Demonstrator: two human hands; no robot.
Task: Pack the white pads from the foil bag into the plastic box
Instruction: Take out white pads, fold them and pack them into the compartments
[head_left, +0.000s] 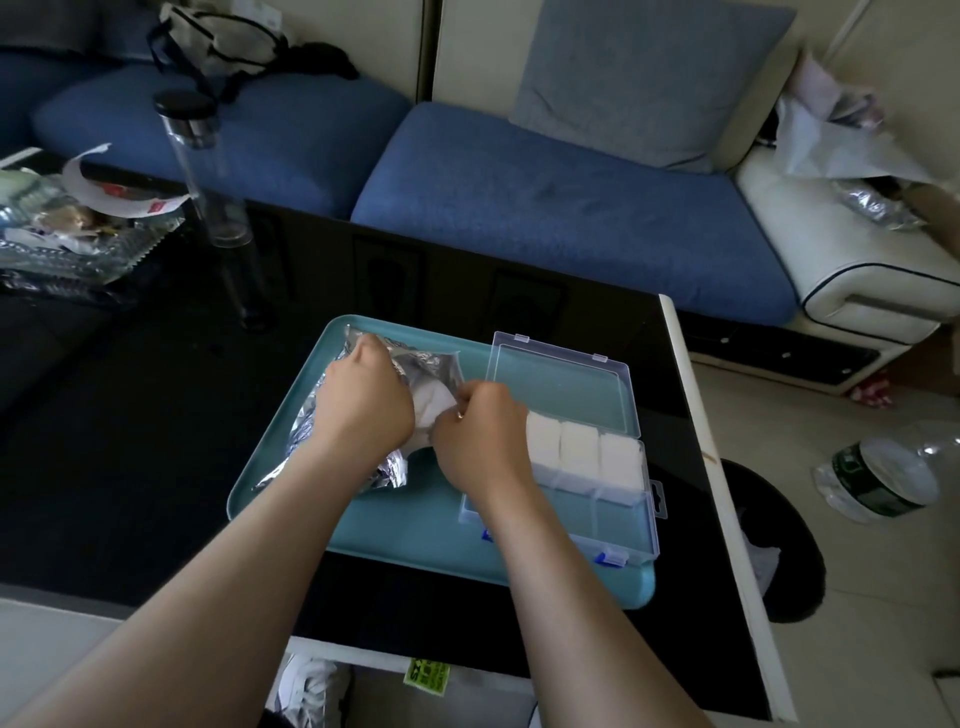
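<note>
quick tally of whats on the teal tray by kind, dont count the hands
foil bag: 1
plastic box: 1
white pads in the box, in view: 3
white pad at the bag's mouth: 1
total: 6

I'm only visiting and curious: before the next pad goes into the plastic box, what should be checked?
1. Lid of plastic box open: ok.
2. Free compartments: ok, near row looks empty; far row holds stored pads.
3. Left hand holds foil bag: ok.
4. Right hand pinches white pad: ok.
5. That pad free of the bag: not ok, partly inside.
6. More pads in the bag: cannot tell.
</note>
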